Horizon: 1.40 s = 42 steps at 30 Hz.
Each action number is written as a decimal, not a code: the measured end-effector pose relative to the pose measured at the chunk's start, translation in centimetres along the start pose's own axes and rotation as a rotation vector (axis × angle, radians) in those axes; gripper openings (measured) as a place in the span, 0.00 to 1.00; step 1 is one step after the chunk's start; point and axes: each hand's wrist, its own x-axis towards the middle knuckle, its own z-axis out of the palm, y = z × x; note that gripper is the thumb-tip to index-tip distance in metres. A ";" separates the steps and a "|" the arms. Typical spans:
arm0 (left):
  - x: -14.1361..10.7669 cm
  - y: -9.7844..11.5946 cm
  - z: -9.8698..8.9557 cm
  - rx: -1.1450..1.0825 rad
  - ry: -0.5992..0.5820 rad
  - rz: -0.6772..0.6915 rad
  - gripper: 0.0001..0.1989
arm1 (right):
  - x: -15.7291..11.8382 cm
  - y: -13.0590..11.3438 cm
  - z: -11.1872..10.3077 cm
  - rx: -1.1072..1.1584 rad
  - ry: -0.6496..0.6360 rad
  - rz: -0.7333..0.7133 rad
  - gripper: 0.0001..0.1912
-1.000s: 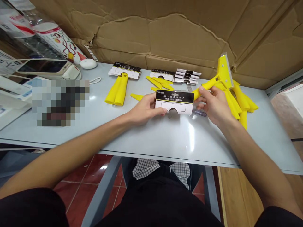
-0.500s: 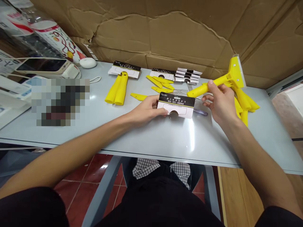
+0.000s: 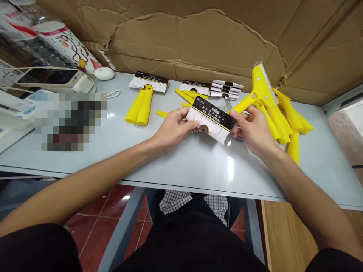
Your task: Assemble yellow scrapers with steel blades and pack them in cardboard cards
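Note:
My left hand (image 3: 175,127) pinches the left end of a black-and-white packaging card (image 3: 211,118), which tilts down to the right and has a half-round cutout along its lower edge. Between the fingers of my right hand (image 3: 253,128) is a yellow scraper (image 3: 263,87), its wide bladed head pointing up and right. The lower end of its handle is hidden behind the card and my fingers. Both hands are close together over the table, with the card in front of the handle. Small metal nuts or screws (image 3: 195,132) lie under the card.
Two yellow handles (image 3: 139,105) rest against a card stack (image 3: 149,82) at left. More cards (image 3: 225,90) and flat yellow pieces (image 3: 184,96) lie at the back. Yellow handles (image 3: 293,147) pile up at right. A phone (image 3: 52,77), bottles (image 3: 61,41) and a white mouse (image 3: 104,73) stand left.
My right hand has brought the scraper left and down, so its handle end meets the card. The card has turned clockwise in my left hand.

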 end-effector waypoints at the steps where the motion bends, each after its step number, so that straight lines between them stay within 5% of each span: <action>1: 0.0 0.0 0.1 -0.029 -0.006 -0.002 0.09 | 0.1 0.0 -0.1 -0.005 0.014 -0.008 0.31; 15: -0.3 -1.0 0.3 0.000 -0.072 0.010 0.30 | -0.2 0.4 0.2 0.061 -0.007 0.012 0.33; 34: -0.9 -1.2 1.5 -0.083 0.015 0.040 0.26 | -1.2 -0.5 1.3 -0.005 0.041 -0.049 0.28; 39: -0.9 -0.9 1.5 -0.158 -0.035 0.050 0.34 | -1.2 -0.6 1.1 -0.005 0.023 -0.075 0.27; 42: -1.0 -0.6 1.4 -0.148 -0.052 0.087 0.29 | -1.1 -0.7 0.7 -0.001 0.008 -0.068 0.29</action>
